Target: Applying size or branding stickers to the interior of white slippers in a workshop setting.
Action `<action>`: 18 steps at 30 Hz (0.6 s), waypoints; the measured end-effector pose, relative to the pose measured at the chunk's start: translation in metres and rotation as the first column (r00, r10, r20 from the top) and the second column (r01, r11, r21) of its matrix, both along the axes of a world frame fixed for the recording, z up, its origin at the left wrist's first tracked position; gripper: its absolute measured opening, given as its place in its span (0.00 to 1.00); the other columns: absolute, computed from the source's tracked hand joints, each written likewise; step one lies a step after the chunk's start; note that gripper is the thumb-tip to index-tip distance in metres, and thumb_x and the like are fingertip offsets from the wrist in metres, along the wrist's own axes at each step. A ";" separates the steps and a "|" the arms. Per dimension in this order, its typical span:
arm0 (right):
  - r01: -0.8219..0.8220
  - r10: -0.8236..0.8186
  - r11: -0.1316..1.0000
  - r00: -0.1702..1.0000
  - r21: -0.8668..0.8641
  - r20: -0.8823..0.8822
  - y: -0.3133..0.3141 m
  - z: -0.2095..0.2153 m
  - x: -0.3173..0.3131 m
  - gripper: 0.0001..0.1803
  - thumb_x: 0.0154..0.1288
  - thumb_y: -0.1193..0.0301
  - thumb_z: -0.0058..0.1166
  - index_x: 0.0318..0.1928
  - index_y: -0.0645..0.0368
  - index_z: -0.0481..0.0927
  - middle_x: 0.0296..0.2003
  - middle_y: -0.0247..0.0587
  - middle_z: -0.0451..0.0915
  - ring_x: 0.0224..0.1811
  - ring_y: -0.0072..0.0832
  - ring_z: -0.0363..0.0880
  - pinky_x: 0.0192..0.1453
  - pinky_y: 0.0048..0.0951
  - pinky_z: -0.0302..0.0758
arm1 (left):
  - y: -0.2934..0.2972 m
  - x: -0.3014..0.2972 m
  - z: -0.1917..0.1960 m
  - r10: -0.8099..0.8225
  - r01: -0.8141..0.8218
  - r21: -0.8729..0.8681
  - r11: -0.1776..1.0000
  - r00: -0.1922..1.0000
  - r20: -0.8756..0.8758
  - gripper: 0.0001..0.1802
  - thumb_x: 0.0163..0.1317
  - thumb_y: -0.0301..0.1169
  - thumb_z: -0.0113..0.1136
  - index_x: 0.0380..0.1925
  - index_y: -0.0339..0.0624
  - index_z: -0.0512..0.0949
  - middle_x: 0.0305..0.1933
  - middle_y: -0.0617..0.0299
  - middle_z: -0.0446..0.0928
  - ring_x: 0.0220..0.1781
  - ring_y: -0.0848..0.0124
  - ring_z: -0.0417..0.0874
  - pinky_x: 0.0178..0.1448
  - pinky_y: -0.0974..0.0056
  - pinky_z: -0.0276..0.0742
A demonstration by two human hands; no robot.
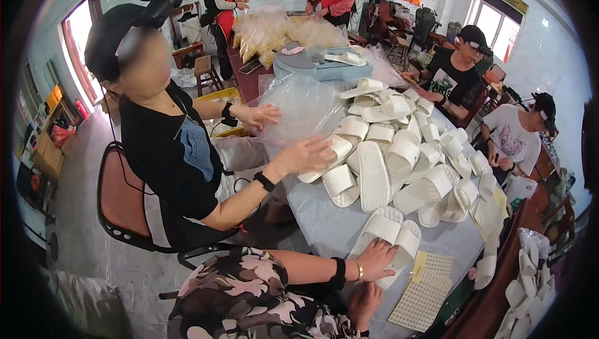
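A pair of white slide slippers lies side by side in front of me: a left slipper point(382, 226) and a right slipper point(409, 239). My left hand point(377, 260), with a gold bracelet and a black wristband, rests on them with fingers stretched out. Close below it, near the slippers' ends, is my right hand point(365, 305); its fingers are bent together, and anything between them is hidden. Sheets of small printed yellow labels point(422, 301) lie just to the right of my hands.
A large heap of white slippers point(427, 192) covers much of the grey table point(315, 211). A co-worker's hand point(304, 155) reaches to its left side beside clear plastic bags point(299, 105). Other people sit on the right and stand at the back. More slippers point(524, 295) lie at lower right.
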State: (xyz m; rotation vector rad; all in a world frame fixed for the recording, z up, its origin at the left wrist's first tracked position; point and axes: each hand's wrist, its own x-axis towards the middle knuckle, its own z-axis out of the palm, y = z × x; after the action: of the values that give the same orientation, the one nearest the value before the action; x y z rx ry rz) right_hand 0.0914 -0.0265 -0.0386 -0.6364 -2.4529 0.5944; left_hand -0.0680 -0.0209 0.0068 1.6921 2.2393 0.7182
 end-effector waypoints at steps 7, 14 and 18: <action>-0.055 0.055 0.998 0.998 -0.007 -0.039 0.000 0.007 -0.006 0.16 0.56 0.77 0.50 0.47 0.63 0.75 0.34 0.50 0.76 0.38 0.50 0.72 0.45 0.47 0.67 | -0.020 -0.008 0.014 0.006 -0.008 0.119 0.993 1.000 0.017 0.45 0.58 0.54 0.61 0.63 0.27 0.63 0.64 0.40 0.65 0.69 0.48 0.61 0.74 0.47 0.52; -0.053 0.049 0.998 0.994 -0.033 -0.096 -0.005 0.007 0.007 0.13 0.56 0.80 0.50 0.43 0.62 0.76 0.31 0.46 0.76 0.35 0.47 0.72 0.42 0.43 0.68 | -0.034 -0.001 0.020 0.007 0.016 0.333 0.943 0.998 -0.067 0.44 0.59 0.55 0.60 0.62 0.26 0.64 0.65 0.40 0.64 0.69 0.48 0.61 0.74 0.45 0.51; 0.007 -0.009 0.989 1.000 -0.148 -0.014 -0.002 0.000 0.018 0.20 0.57 0.79 0.53 0.52 0.61 0.77 0.37 0.48 0.77 0.40 0.47 0.73 0.46 0.45 0.70 | -0.026 -0.010 0.032 -0.015 0.027 0.320 0.947 0.999 -0.041 0.43 0.60 0.55 0.59 0.61 0.26 0.66 0.65 0.39 0.65 0.69 0.45 0.62 0.73 0.44 0.53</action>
State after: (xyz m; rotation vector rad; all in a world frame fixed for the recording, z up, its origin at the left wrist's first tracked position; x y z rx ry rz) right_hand 0.1098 -0.0287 -0.0386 -0.6969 -2.4077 0.7811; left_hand -0.0782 -0.0470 0.0384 1.8820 2.2200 1.1056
